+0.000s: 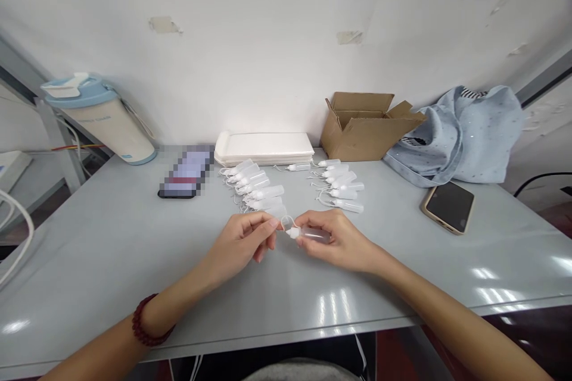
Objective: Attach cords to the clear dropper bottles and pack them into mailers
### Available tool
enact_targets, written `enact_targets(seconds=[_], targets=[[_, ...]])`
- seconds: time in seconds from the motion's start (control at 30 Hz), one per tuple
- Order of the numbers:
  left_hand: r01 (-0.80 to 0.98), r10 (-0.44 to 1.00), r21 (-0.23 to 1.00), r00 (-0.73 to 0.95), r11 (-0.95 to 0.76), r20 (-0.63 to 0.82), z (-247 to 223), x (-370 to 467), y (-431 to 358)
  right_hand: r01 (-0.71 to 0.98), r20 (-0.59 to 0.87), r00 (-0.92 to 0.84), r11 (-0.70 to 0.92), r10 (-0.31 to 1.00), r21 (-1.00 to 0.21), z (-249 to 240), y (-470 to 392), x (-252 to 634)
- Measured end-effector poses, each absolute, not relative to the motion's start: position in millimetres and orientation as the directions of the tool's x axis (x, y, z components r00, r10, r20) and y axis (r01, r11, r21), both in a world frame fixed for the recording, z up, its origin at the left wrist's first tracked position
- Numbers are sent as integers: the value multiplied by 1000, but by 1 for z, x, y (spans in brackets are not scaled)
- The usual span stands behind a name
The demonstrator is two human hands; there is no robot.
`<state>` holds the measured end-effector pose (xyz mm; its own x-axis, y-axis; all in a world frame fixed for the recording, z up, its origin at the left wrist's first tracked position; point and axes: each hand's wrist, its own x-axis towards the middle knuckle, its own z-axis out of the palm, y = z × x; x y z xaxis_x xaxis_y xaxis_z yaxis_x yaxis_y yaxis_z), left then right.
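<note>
Forearms [192, 286] stretching in from the near side, left hand [243, 241] pinched shut on white string [288, 217], right hand [342, 241] closed round small bottle [313, 234], centre, bottle groups [264, 191] just beyond.

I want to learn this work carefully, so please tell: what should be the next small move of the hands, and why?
Probably the left hand should draw the string gently away from the bottle: its fingers are at the string, which looks slack near the white tip, and the right hand holds the bottle.
</note>
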<state>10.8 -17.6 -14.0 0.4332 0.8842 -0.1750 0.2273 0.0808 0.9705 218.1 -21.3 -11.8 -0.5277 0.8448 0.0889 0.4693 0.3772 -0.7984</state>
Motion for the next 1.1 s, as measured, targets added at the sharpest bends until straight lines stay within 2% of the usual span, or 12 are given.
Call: enact_targets(seconds=[0.23,0.73,0.93,1.1], targets=[[311,867,950,464,34,-182,-13,10,-19,460,105,-543,400,833,-793,-15,-20,219],[253,868,965,461,71,-185,-13,6,-13,473,133,-547,436,826,-766,-9,-18,220],[203,874,973,447,110,-192,-13,4,-8,488,109,-513,394,851,-779,-12,-17,220],[268,851,958,474,106,-227,-14,5,-9,465,116,-538,409,835,-785,-15,-18,218]])
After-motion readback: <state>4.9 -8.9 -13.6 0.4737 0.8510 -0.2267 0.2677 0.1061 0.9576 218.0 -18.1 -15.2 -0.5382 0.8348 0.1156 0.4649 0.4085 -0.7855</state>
